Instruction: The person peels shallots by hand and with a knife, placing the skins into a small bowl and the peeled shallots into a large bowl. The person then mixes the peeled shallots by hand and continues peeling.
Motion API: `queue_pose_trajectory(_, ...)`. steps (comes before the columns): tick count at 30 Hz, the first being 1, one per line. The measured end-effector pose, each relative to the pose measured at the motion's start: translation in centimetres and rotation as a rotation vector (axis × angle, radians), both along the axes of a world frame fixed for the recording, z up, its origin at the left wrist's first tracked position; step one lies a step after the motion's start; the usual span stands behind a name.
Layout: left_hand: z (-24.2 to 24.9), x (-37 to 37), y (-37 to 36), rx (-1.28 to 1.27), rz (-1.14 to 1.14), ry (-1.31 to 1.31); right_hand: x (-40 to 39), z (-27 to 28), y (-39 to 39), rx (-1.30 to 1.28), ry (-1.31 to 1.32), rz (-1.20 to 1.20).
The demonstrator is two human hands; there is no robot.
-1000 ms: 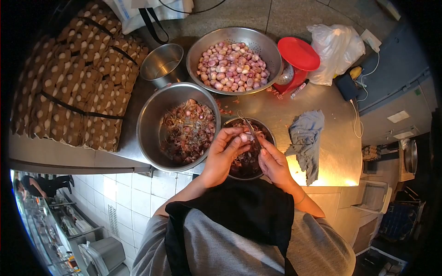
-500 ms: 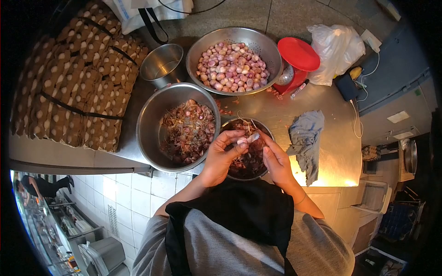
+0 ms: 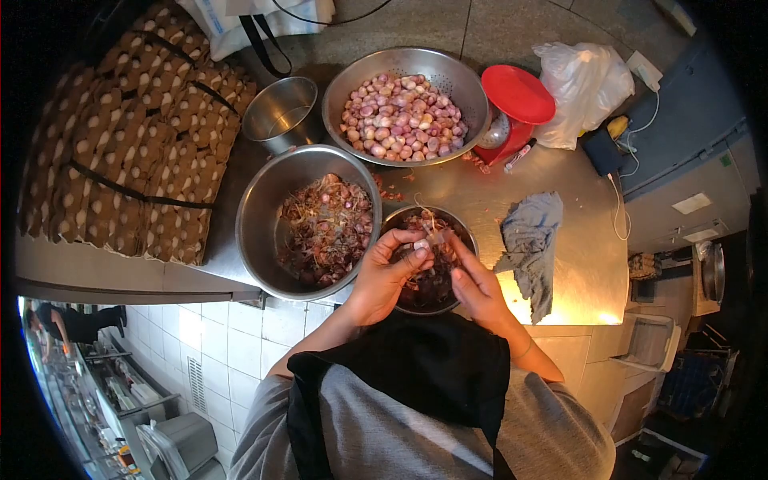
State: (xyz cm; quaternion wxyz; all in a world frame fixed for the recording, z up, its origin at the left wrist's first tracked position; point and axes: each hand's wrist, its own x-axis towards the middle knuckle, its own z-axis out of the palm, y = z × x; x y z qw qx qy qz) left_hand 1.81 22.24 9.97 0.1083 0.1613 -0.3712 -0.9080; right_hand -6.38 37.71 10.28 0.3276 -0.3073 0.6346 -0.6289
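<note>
Over a metal bowl of dark skins (image 3: 432, 290), my left hand (image 3: 386, 272) pinches a small pale shallot (image 3: 421, 245) between thumb and fingers. My right hand (image 3: 477, 282) is beside it, its fingers bent toward the shallot; whether they hold a bit of skin is too small to tell. To the left, a wide bowl (image 3: 258, 250) holds unpeeled shallots with roots and loose skins (image 3: 330, 228). Behind stands a perforated metal colander (image 3: 472, 90) with many peeled pink shallots (image 3: 404, 116).
An empty steel pot (image 3: 280, 112) and stacked egg trays (image 3: 136, 136) stand at left. A red scale (image 3: 518, 94), a white plastic bag (image 3: 582, 80) and a grey cloth (image 3: 533, 244) are at right. Another person (image 3: 72, 324) is far off at lower left.
My right hand's fingertips have shifted slightly and its thumb has drawn down, away from the shallot. My left hand has hardly moved and keeps its pinch.
</note>
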Motion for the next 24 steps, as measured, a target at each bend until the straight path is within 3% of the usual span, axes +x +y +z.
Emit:
queue_pose_trajectory(6, -0.1, 0.2, 0.0, 0.01, -0.006, 0.029, 0.6, 0.3, -0.4, -0.024, -0.103, 0.086)
queue_pose_trajectory(9, 0.1, 0.2, -0.1, 0.001, -0.032, 0.0, 0.2, -0.6, -0.1, -0.02, -0.137, 0.062)
queue_pose_trajectory(11, 0.5, 0.2, 0.0, 0.007, -0.044, -0.02, 0.0, -0.7, 0.0, -0.099, -0.298, 0.06)
queue_pose_trajectory(16, 0.9, -0.5, -0.6, 0.015, 0.019, -0.075, -0.4, -0.5, -0.1, -0.092, -0.289, -0.043)
queue_pose_trajectory(21, 4.7, -4.9, -4.8, -0.286, 0.181, -0.074, -0.3, -0.8, -0.3, -0.02, -0.096, -0.089)
queue_pose_trajectory(24, 6.5, -7.8, -7.5, -0.495, 0.175, 0.08, -0.2, -1.0, -0.2, -0.013, -0.108, -0.078)
